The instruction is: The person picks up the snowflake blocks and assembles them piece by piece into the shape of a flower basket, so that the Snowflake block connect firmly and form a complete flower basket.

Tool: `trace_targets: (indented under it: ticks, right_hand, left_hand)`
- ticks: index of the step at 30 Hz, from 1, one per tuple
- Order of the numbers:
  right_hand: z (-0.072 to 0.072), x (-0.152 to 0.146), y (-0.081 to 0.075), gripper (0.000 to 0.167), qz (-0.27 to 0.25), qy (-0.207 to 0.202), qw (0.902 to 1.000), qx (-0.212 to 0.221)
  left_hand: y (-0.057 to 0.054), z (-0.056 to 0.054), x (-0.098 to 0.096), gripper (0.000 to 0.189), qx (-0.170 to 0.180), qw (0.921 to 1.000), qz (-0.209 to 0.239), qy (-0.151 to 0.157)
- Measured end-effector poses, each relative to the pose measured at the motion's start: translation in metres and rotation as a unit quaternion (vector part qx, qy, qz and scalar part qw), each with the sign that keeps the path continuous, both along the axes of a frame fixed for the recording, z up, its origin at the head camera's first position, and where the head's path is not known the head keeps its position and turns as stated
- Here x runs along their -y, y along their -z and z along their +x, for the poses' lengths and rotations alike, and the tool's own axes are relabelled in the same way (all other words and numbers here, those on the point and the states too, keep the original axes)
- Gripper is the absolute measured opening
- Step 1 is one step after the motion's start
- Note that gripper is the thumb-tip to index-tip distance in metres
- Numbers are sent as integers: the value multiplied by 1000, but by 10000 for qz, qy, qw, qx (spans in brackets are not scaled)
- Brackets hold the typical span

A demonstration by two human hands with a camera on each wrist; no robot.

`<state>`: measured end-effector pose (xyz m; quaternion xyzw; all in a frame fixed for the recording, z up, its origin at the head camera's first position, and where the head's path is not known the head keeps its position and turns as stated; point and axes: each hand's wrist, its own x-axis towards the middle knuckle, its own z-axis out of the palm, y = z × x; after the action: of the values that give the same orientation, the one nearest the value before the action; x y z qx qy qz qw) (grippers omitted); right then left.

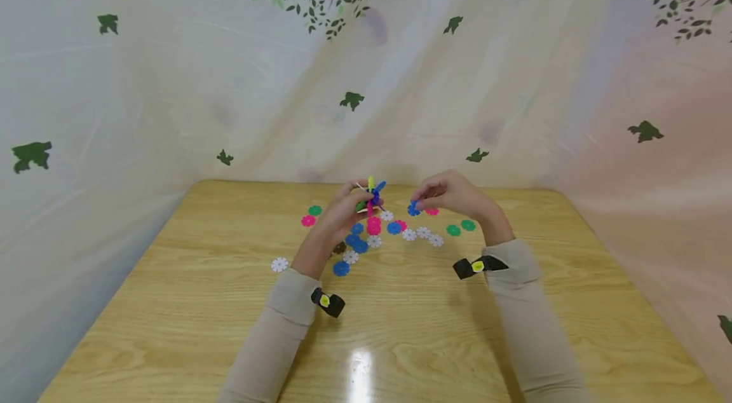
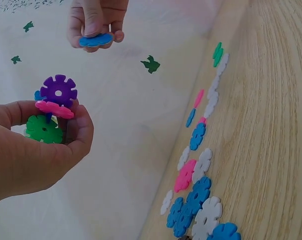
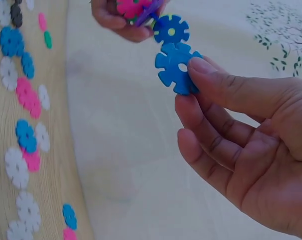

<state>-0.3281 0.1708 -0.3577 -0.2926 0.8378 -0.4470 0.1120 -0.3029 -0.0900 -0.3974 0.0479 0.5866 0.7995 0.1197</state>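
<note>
No readable text, brand, number or sign anywhere.

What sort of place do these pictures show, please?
Probably an indoor play or craft corner: there is a wooden table, a patterned cloth hanging behind it, and colourful notched discs scattered on the tabletop.

multicoloured disc cluster (image 2: 54, 109) | interlocked, held left | blue notched disc (image 3: 172, 69) | pinched right, apart

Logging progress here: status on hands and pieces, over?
Left hand holds multicoloured cluster of notched plastic discs. Right hand pinches blue notched plastic disc, apart from cluster. Nothing between them.
</note>
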Motion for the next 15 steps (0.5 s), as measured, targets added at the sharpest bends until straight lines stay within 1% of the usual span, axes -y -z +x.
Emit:
trace_targets:
  ticks: [4,9,13,15]
  right_hand:
    - [3,9,3,12,-407,247,9986,-230]
    - [8,25,11,13,-917,532,9927,-573]
    - [11,40,16,12,-1148,665,9867,-937]
    - [10,47,18,12,-1175,705,9835,-1181]
  left_hand:
    - [1,-1,-2,18,2,10000,-63,-4]
    - [5,-3,-6,17,60,10000,11,-63]
    - [6,-3,-6,17,98,9998,74,-138]
    - [6,-3,-4,17,78,9998,89,-151]
